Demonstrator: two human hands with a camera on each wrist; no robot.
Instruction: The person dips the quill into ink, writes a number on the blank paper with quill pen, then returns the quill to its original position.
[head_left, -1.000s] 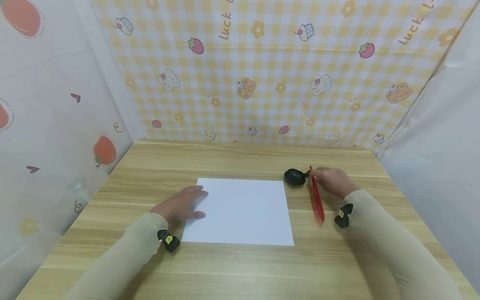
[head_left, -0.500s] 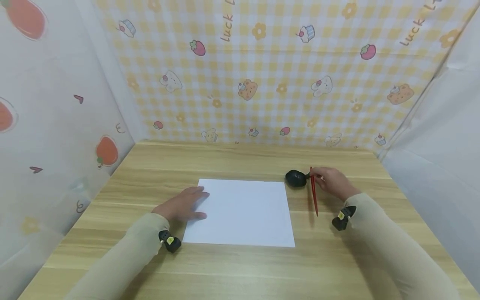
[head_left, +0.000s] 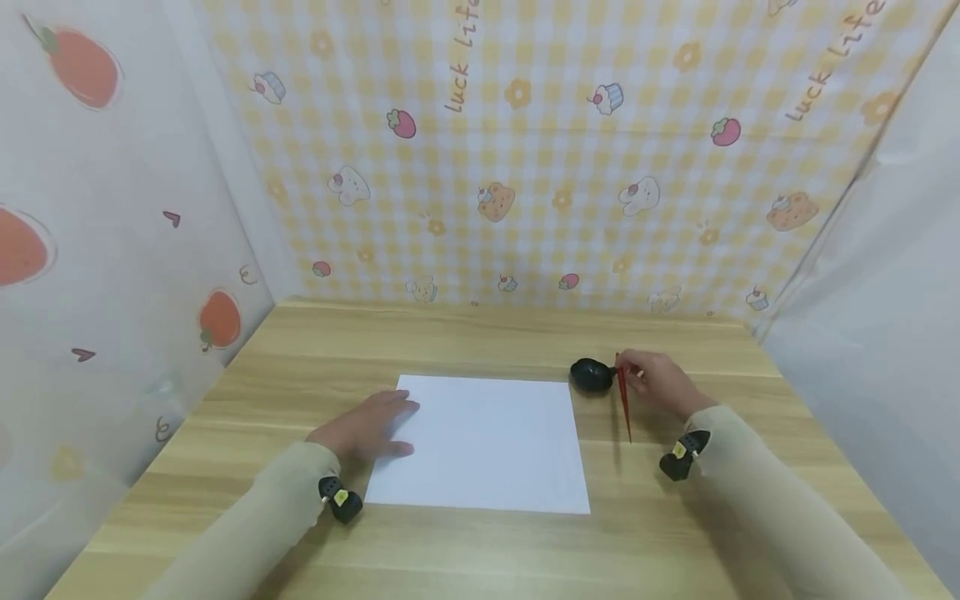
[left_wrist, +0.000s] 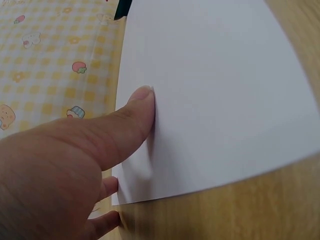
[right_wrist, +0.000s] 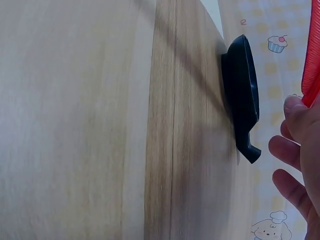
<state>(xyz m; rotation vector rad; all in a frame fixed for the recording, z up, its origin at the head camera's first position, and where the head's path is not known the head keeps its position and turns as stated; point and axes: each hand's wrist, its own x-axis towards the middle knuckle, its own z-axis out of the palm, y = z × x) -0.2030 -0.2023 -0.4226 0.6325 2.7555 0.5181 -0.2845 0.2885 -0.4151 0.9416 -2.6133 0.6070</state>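
A white sheet of paper lies on the table. My left hand rests on its left edge with the fingers spread; in the left wrist view the thumb lies on the sheet near a corner. My right hand pinches one end of a thin red comb, held on edge above the table. Fine ridges show along the comb in the right wrist view; much of it is out of that frame. Just left of the right hand sits a small black dish with a short stem.
The wooden table reaches back to a yellow checked cloth wall. White sheeting stands at the left and more at the right. Each wrist carries a small black camera.
The red comb has turned in my right hand, from its broad side showing to a thin edge, its low end shifting left. My left hand stays on the paper. The head view has tilted up slightly.
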